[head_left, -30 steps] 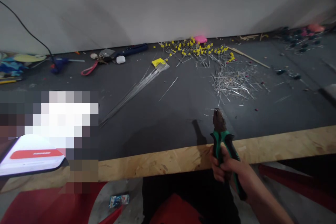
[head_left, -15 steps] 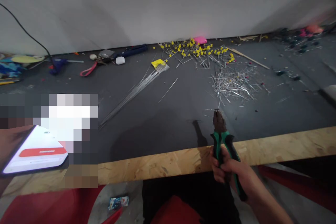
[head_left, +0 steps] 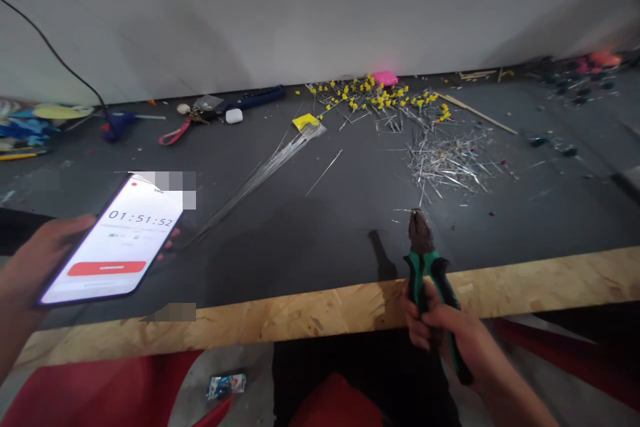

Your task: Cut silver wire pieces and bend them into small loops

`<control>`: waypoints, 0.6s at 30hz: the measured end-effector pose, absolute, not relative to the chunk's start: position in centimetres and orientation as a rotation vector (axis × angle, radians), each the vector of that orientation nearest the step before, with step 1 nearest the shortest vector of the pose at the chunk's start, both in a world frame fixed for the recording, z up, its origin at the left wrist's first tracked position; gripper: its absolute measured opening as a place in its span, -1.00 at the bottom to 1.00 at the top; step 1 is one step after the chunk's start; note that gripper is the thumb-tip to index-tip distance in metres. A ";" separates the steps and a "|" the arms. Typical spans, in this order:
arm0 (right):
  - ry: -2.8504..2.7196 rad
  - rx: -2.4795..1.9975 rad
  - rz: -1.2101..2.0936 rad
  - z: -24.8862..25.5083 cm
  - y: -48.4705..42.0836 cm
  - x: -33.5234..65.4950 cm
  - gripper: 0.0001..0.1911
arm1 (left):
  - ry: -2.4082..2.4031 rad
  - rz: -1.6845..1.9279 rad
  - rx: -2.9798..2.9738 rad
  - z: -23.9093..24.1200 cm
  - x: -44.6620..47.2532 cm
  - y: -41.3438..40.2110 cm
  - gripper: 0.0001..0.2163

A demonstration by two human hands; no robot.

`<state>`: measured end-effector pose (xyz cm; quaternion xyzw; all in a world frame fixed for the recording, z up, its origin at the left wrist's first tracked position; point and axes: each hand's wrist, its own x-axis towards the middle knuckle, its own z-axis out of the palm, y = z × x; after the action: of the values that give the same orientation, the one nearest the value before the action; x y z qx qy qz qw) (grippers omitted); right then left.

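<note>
My left hand (head_left: 50,240) is wrapped round a smartphone (head_left: 113,250), whose lit screen shows a timer and a red bar. Some of its fingertips show past the phone's right edge. Over the table's front edge, my right hand (head_left: 433,317) grips green-and-black pliers (head_left: 420,247) by the handles. The jaws point away from me, near a few short wire pieces; whether they pinch one I cannot tell. Just beyond lies a heap of cut wires (head_left: 445,163). A bundle of long thin wires (head_left: 265,173) rests left of it, one end by a yellow tag (head_left: 306,121).
Wires with yellow tips (head_left: 370,93) and a pink lump (head_left: 385,78) lie along the wall. Toward the left are keys with a pink strap (head_left: 176,132), a white case (head_left: 233,116) and a blue glue gun (head_left: 117,127). A wooden stick (head_left: 477,113) lies at back right.
My left hand and the phone have moved right and up, bringing the screen's timer into view. The right hand and pliers stay nearly still; the whole view has shifted slightly.
</note>
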<state>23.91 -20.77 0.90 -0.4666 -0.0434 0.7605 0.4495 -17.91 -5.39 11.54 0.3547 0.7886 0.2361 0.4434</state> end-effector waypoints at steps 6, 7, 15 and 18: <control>-0.102 -1.152 1.882 0.6 -20.7 24.0 -0.72 | 2.008 0.523 0.786 11.1 -19.0 -1.8 -0.63; -0.107 -1.144 1.890 0.6 -20.8 24.1 -0.72 | 2.019 0.488 0.880 10.7 -19.4 -1.2 -0.62; -0.235 -1.217 1.856 0.8 -20.8 23.7 -0.74 | 2.367 -0.288 1.801 7.6 -20.8 4.0 -0.23; -0.432 -1.408 1.779 1.5 -21.0 23.1 -0.83 | 2.401 -0.375 1.837 6.5 -20.2 4.9 -0.20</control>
<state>23.10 -21.02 1.46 -0.5575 -0.1712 0.7047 0.4041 -20.18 4.95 6.52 0.6022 0.7874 -0.1231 0.0476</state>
